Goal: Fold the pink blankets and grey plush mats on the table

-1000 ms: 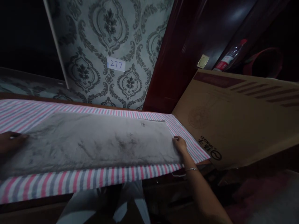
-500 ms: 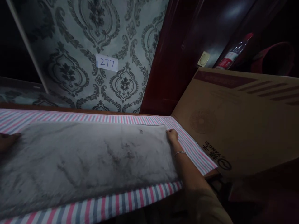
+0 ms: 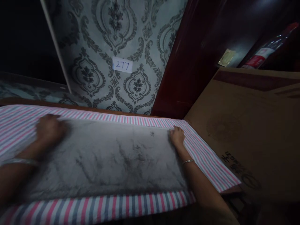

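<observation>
A grey plush cloth (image 3: 105, 156) with darker marbled streaks lies spread in a long rectangle over a pink, grey and white striped sheet (image 3: 206, 156). A small dark mark (image 3: 152, 134) shows near its upper right corner. My right hand (image 3: 177, 136) is at that corner, its bent fingers closed on the cloth's edge. At the upper left corner is my left hand (image 3: 50, 128), back of the hand upward. Motion smears its fingers, so their grip on the cloth is unclear.
A large cardboard box (image 3: 253, 125) stands along the right side, with a red-labelled bottle (image 3: 259, 57) behind it. Patterned wallpaper (image 3: 114, 37) bearing a paper marked 277 (image 3: 122, 65) and a dark red panel (image 3: 180, 59) rise at the back. A dark screen-like panel (image 3: 25, 40) is at upper left.
My left hand has come further into view, moving right along the cloth's far edge. My right hand stays at the right corner. The view has shifted left.
</observation>
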The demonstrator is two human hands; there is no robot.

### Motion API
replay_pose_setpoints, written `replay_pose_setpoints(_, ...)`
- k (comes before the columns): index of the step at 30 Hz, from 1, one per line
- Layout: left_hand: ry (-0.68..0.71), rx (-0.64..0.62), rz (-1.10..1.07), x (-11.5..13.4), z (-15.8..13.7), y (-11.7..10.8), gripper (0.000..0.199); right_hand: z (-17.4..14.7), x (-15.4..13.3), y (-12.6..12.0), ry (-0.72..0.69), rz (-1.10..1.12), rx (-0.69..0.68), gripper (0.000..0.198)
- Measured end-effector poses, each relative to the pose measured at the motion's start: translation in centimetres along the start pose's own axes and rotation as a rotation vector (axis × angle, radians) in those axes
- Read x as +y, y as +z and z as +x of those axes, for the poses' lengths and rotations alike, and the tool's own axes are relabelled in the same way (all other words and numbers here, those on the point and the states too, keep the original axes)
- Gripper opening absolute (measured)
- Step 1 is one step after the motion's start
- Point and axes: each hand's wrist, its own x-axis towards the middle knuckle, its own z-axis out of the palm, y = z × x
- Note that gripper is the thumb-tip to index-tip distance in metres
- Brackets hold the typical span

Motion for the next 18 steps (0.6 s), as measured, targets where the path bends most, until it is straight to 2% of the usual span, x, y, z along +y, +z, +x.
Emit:
replay_pose_setpoints(2, 0.293, -0.162, -0.060, 5.5, -0.8, 0.9, 0.061, -2.7, -4.4, 0.7, -0.228, 0.011, -0.077, 0.052)
replay_pose_setpoints(4, 0.519, -0.248, -0.114, 11.2, -2.3, 2.4, 0.058, -6.1, -8.9, 1.8, -0.596, 0.001, -0.245, 0.057)
replay_pose_setpoints(5, 0.621, -0.293, -0.140, 13.7, -3.2, 3.3, 0.058, -7.8, -10.8, 2.5, -0.688, 0.012, -0.294, 0.055)
replay_pose_setpoints(7, 0.709, -0.328, -0.161, 17.2, -5.2, 4.9, 0.056, -10.9, -13.5, 3.7, -0.769, 0.019, -0.353, 0.054)
replay_pose_setpoints(9, 0.727, -0.333, -0.160, 18.7, -6.7, 6.1, 0.057, -12.7, -14.5, 4.4, -0.775, 0.019, -0.381, 0.054)
replay_pose_setpoints(11, 0.723, -0.338, -0.152, 18.6, -7.3, 6.5, 0.057, -13.0, -14.0, 4.4, -0.773, 0.012, -0.403, 0.056)
replay_pose_setpoints(13, 0.693, -0.351, -0.135, 17.1, -6.7, 6.2, 0.058, -12.1, -12.4, 4.0, -0.756, -0.002, -0.414, 0.056)
replay_pose_setpoints(15, 0.618, -0.362, -0.104, 14.5, -5.4, 5.4, 0.060, -10.9, -9.8, 3.3, -0.692, -0.027, -0.409, 0.056)
replay_pose_setpoints(18, 0.453, -0.366, -0.045, 8.8, -3.4, 3.9, 0.064, -9.4, -5.4, 2.3, -0.563, -0.072, -0.387, 0.055)
